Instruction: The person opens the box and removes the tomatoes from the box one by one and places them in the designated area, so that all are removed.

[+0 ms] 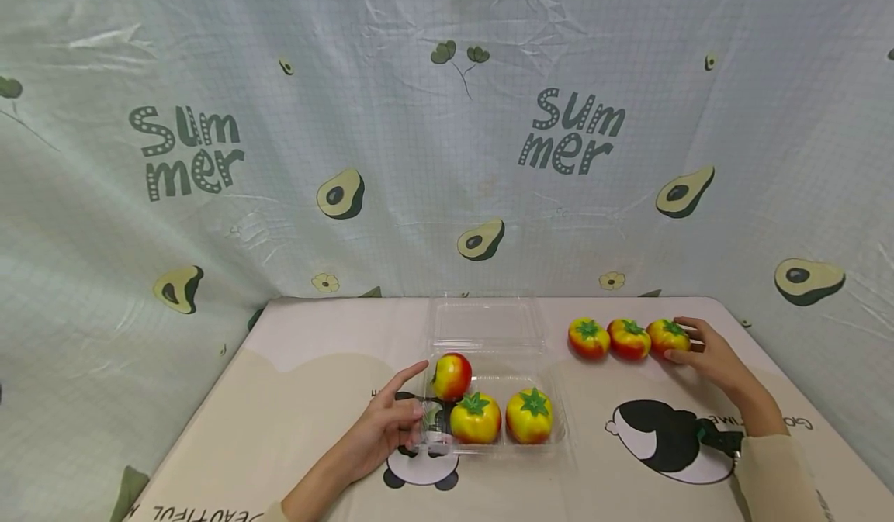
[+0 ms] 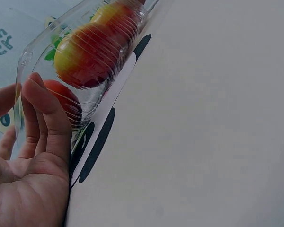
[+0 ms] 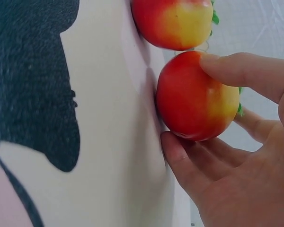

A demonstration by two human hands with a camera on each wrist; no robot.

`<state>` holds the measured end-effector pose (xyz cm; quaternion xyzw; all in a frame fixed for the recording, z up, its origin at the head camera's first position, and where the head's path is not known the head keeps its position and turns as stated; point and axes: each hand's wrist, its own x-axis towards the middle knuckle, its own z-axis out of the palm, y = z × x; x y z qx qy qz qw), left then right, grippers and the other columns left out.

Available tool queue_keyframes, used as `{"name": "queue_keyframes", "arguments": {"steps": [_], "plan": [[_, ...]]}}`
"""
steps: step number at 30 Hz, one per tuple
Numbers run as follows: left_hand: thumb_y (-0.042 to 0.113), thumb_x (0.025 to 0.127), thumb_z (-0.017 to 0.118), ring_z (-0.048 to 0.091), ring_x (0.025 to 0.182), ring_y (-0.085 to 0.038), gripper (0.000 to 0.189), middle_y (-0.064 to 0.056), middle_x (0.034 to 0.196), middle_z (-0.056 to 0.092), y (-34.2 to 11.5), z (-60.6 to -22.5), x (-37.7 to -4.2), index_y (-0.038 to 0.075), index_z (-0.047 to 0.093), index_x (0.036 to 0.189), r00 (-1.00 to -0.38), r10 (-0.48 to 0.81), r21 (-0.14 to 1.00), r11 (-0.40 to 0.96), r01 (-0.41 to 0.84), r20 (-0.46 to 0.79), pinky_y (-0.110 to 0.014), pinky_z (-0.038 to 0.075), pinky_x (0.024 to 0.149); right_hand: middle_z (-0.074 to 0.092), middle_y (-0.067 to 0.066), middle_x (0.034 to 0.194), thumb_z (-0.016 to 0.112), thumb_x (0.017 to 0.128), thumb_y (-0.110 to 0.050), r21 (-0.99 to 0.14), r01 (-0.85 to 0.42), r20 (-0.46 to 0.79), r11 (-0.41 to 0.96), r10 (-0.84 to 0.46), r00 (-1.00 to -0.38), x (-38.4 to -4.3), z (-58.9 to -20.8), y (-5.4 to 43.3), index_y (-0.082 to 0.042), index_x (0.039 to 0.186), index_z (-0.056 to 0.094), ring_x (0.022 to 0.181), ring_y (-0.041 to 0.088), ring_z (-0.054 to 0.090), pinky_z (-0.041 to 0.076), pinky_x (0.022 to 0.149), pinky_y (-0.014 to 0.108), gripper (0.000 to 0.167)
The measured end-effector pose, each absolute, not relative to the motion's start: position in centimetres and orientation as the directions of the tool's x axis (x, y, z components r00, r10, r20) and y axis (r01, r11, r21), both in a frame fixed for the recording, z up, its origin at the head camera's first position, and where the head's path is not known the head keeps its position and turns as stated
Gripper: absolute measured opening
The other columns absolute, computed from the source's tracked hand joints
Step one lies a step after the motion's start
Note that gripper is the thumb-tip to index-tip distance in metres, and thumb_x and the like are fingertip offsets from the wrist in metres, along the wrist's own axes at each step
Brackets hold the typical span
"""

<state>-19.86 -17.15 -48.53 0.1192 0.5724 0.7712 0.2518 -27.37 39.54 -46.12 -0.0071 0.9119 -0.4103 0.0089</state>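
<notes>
Cropped sleeves (image 1: 778,475), hands (image 1: 380,431) (image 1: 714,359) partly hiding fruit (image 1: 666,336) and clear box (image 1: 503,451), lid (image 1: 485,322) faint

The head view is cropping the right sleeve (image 1: 778,479); the right wrist view's top is cutting off one fruit (image 3: 175,23).

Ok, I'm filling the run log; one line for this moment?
left hand: at left edge of clear container | right hand: grips rightmost fruit | container: open, three fruits inside | table: two other fruits beside gripped one
</notes>
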Motion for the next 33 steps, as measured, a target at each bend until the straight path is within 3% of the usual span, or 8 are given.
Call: {"name": "queue_keyframes", "arguments": {"steps": [33], "plan": [[0.008,0.105,0.05,0.057,0.067,-0.01,0.073,0.004,0.077,0.06,-17.24,-48.49,-20.01,0.026,0.014,0.165,-0.838,0.537,0.94,-0.225,-0.257,-0.1,-0.022,0.053,0.066,0.014,0.045,0.158,0.068,0.097,-0.021,-0.755,-0.004,-0.029,0.655,-0.04,-0.999,-27.04,-45.43,39.7,0.009,0.158,0.011,0.139,0.065,0.026,0.03,0.109,0.079,0.088]]}}
